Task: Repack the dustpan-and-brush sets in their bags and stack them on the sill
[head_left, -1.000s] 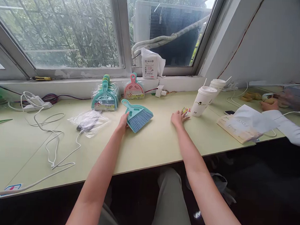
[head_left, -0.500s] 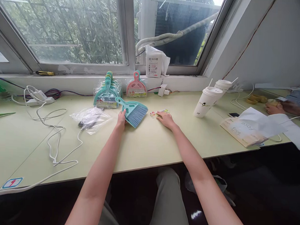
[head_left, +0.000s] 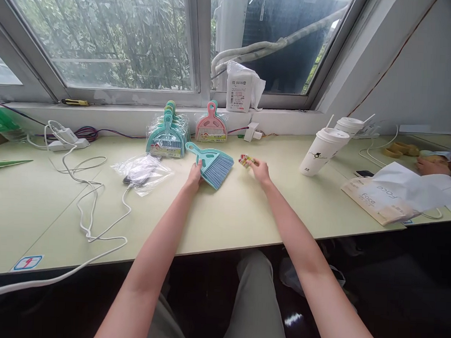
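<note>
My left hand [head_left: 195, 177] is closed round the edge of a teal mini dustpan and brush set [head_left: 217, 168], bristles turned toward the right. The set is tilted just over the table, its looped handle pointing up and left. Between the fingers of my right hand [head_left: 261, 171] is a small printed card [head_left: 245, 161] with red, yellow and green patches, a short way right of the bristles. Behind these, wrapped teal dustpan sets [head_left: 167, 136] lean in a stack at the sill, beside a wrapped pink dustpan set [head_left: 211, 126].
A clear plastic bag [head_left: 143, 174] lies left of my left hand, near a tangled white cable [head_left: 92, 208]. White paper cups [head_left: 321, 153] and a tissue pack [head_left: 374, 195] stand to the right. Another person's hand [head_left: 431, 165] shows at the far right.
My right hand has picked the printed card up off the table, where it lay flat under the fingers. The left hand keeps its hold on the dustpan set. The view has shifted slightly.
</note>
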{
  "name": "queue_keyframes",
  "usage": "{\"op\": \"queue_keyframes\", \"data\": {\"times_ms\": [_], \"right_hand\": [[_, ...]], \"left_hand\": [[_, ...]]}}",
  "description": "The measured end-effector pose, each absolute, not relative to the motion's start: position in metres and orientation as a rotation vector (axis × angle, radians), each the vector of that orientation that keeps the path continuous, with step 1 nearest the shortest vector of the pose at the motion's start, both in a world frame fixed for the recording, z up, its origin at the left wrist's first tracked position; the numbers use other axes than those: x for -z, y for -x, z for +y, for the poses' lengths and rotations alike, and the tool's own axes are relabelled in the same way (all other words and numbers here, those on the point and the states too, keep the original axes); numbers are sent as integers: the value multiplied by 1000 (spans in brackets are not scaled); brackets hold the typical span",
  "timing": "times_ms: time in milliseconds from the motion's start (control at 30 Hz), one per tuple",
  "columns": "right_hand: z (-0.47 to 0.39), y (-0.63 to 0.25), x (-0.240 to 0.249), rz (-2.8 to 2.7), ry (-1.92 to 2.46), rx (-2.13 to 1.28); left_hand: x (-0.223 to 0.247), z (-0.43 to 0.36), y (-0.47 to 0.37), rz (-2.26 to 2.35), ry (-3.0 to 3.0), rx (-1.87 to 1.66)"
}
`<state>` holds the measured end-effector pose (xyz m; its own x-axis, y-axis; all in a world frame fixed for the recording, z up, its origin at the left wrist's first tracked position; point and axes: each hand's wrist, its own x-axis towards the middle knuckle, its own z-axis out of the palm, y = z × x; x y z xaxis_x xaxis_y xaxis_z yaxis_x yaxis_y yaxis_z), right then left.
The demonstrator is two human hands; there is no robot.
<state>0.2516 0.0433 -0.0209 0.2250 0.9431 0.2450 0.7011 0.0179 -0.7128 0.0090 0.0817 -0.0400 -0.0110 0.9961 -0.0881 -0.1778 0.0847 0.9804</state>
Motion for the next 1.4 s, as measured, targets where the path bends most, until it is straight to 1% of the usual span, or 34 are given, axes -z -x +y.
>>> {"op": "queue_keyframes", "data": {"times_ms": [100,233,333,433,567,733,867,1033,1233,1300,1400], "right_hand": [[34,-230,5,-1612,1481,-356],[15,-193,2,-1979,1528,-171],[4,-179,5,-2109,1496,-124],[0,-179,2,-1966,1437,-97],[3,-190,-5,-1830,1410,-146],[10,-196,6,-2068,1491,-263],[11,-194,14,-2216,1502,-193],[10,-195,11,-2287,1431,-176],[12,-196,11,-2174,1445,-166],[16,-198,12,-2032,1474,-207],[23,-207,15,-1659,1536,-309]], "left_hand": [[37,70,-18,935,-938,-1118],[29,54,-24,742,-939,-1130],[24,48,-25,728,-870,-1165],[20,48,-24,728,-834,-1158],[17,47,-23,771,-799,-1175],[17,46,-23,752,-754,-1200],[19,47,-21,773,-766,-1212],[23,48,-18,716,-898,-1167],[24,49,-18,646,-961,-1153],[24,49,-18,640,-972,-1152],[22,51,-17,632,-988,-1159]]}}
